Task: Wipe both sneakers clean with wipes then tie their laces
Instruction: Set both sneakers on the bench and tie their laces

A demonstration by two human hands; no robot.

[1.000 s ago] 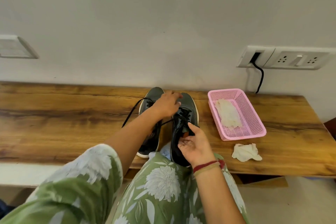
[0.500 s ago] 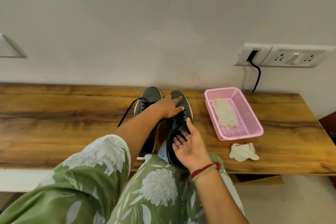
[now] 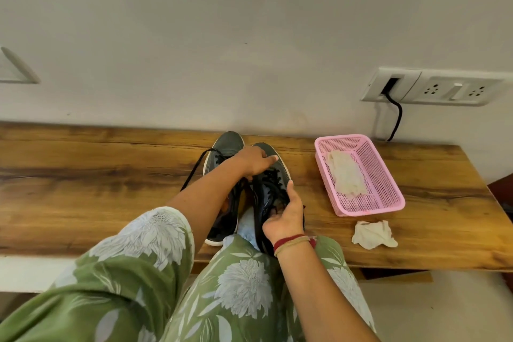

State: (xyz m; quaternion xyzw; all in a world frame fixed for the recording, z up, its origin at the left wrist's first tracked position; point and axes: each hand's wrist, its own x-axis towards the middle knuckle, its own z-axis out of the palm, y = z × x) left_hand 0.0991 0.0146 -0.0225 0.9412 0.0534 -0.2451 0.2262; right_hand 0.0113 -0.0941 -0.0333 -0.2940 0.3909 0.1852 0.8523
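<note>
Left of centre, on the long brown wooden bench [image 3: 83, 189], a dark grey white-soled sneaker [image 3: 226, 144] stands toe to the wall. Its loose black lace [image 3: 194, 175] trails over the wood. The left hand [image 3: 254, 161] reaches across it onto the front of the second dark grey sneaker [image 3: 274, 183], just beside. Its upper fingers look straight, but whether it holds a lace underneath I cannot tell. The right hand [image 3: 284, 214], palm up, curls its fingers into that sneaker's opening and grips its side. Further right sit a pink perforated plastic basket [image 3: 369, 208] holding pale wipes [image 3: 344, 175], and a crumpled white wipe [image 3: 373, 234]. Both heels lie near the bench's front edge, so a hard tug on the laces could drag a shoe off. The trailing lace could also snag under the forearm.
</note>
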